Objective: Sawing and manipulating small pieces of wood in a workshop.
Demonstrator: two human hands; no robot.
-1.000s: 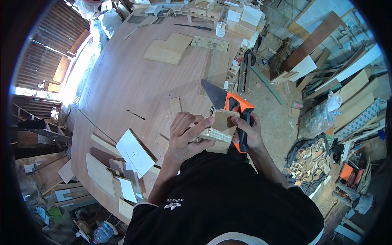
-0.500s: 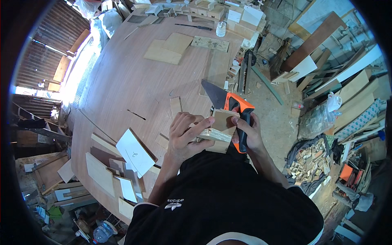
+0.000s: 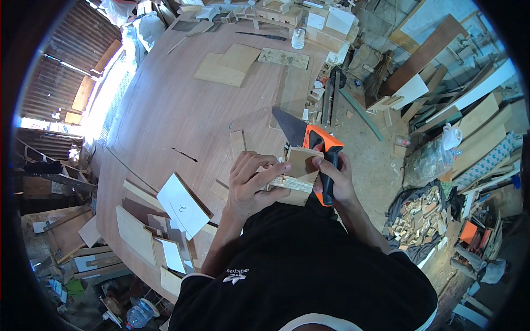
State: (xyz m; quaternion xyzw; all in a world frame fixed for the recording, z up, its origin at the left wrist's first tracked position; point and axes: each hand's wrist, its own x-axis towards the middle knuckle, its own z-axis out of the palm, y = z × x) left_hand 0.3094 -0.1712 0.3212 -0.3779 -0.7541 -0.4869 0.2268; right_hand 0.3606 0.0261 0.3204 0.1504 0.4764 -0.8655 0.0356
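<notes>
In front of my black shirt, my left hand (image 3: 254,182) grips some small pieces of light wood (image 3: 302,163) with rough, pale edges. My right hand (image 3: 340,177) is wrapped around the black and orange handle of a hand saw (image 3: 323,143), its thumb resting on the wood pieces. The saw's dark blade points up and left, past the far side of the wood, and its lower edge is partly hidden. A narrow wood offcut (image 3: 237,140) lies on the table just beyond my left hand.
The wooden table (image 3: 160,99) holds flat boards (image 3: 226,66), white-faced panels (image 3: 182,207), a thin dark tool (image 3: 259,36), a clear bottle (image 3: 298,38) and small wooden models (image 3: 276,16). On the floor at right are leaning planks (image 3: 419,55), a bag (image 3: 425,160) and offcuts (image 3: 419,215).
</notes>
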